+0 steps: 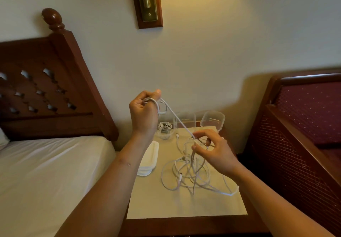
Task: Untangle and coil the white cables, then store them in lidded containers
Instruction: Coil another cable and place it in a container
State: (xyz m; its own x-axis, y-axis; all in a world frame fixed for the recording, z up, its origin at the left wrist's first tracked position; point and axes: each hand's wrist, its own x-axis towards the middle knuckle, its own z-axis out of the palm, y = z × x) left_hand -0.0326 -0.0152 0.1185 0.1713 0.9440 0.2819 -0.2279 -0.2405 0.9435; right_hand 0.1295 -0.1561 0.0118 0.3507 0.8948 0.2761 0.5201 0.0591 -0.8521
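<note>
Left hand (143,111) raised, gripping coiled white cable (177,119), right hand (212,149) lower, pinching its taut strand

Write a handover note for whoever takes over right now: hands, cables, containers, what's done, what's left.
Left hand holds a partly wound coil; right hand pinches the same cable, taut between them.
Tangle lies on the table; lids stacked at its left edge.
Done: one coiled cable in an open container.
Left: finish this coil, untangle the rest, fill the two empty containers, lid all.
</note>
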